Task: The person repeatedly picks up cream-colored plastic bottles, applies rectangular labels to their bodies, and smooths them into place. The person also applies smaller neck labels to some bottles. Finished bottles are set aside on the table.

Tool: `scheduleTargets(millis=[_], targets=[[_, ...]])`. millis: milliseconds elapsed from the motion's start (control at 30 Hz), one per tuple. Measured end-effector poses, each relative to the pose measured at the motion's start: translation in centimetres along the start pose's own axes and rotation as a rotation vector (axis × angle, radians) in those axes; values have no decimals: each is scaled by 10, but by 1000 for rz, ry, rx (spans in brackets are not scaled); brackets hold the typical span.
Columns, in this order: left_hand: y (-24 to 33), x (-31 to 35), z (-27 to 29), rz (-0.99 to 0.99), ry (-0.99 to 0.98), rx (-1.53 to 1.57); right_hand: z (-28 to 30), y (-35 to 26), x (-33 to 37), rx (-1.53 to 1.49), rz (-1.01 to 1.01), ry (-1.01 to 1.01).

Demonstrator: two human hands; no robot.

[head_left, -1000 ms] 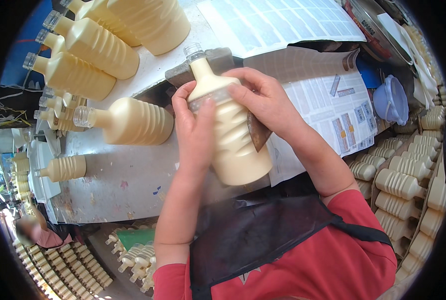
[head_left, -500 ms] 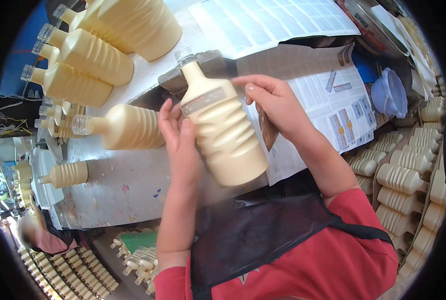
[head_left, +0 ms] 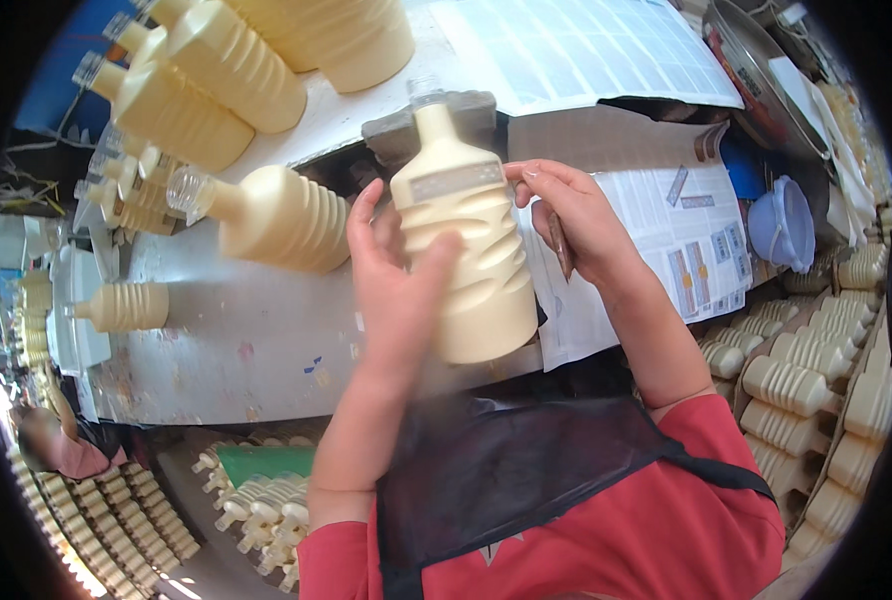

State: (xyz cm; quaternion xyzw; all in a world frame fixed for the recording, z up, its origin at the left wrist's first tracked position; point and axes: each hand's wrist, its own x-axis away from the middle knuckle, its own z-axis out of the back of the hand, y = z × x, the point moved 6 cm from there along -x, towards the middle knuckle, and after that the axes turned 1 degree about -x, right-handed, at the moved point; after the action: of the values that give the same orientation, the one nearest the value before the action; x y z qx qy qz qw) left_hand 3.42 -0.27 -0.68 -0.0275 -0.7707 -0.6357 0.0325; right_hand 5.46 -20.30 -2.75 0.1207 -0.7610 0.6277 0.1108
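A cream ribbed bottle (head_left: 486, 320) with a clear threaded neck leans in front of me, its upper part against a grey block (head_left: 396, 135). Across its shoulder runs a narrow greyish label strip (head_left: 456, 182). My left hand (head_left: 394, 285) grips the bottle's left side, the blurred thumb lying over the ribs. With thumb and index finger together, my right hand (head_left: 581, 225) touches the bottle near the strip's right end. Tucked in its other fingers is a flat brown scraper-like piece (head_left: 560, 248). Left of my left hand, another cream bottle (head_left: 281, 220) lies on its side.
Large cream bottles (head_left: 236, 65) crowd the far left. Printed label sheets (head_left: 586, 50) and a paper (head_left: 616, 220) with loose strips cover the right side of the table (head_left: 236, 370). A lilac bucket (head_left: 781, 225) and stacked bottles (head_left: 791, 385) stand right. At lower left is another person (head_left: 71, 445).
The bottle has turned more upright. My left thumb has swung over its front ribs, and my right fingertips have come to the strip's right end. The whole view has shifted slightly.
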Motion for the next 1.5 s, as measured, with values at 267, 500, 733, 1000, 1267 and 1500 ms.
scheduleTargets(millis=[267,500,733,1000,1267,1500], targets=[[-4,-8,8,-78,-30,-137,-27,-48,-6,651,318,136],[0,-33,18,-147,48,-97,-48,-63,-7,848,293,207],[-5,-40,17,-136,36,-185,-48,-61,-8,875,305,244],[-10,-42,18,-133,31,-127,-49,-59,-8,853,294,245],[-13,-15,14,0,-100,135,-50,-60,-6,823,297,225],[-21,-7,9,-23,-108,101,-59,-67,-2,969,296,282]])
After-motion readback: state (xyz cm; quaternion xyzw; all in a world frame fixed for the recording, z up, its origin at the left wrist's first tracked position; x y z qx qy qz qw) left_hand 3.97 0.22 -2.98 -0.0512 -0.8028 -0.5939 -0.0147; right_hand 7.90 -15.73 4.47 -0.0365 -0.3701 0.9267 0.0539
